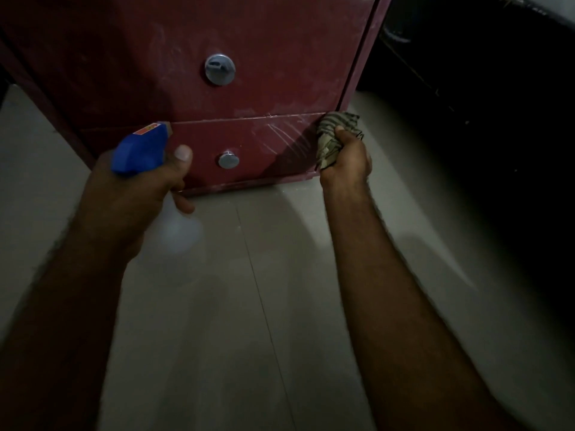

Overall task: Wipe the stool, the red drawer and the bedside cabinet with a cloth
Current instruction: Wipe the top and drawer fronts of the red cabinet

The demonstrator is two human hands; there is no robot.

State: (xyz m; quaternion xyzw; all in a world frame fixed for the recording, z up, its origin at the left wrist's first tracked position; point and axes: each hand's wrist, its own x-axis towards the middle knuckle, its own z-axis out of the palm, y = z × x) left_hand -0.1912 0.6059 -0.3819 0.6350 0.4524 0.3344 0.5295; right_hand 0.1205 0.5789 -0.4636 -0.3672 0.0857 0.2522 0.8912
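Right grip [347,160] around cloth [337,127], arm outstretched

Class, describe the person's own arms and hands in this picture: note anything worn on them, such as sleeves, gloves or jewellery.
Both forearms are bare; no sleeves show. The left hand and right hand wear no gloves, and neither wrist carries a watch or bracelet. The left thumbnail is short and unpainted. In this dim light a ring cannot be ruled out.
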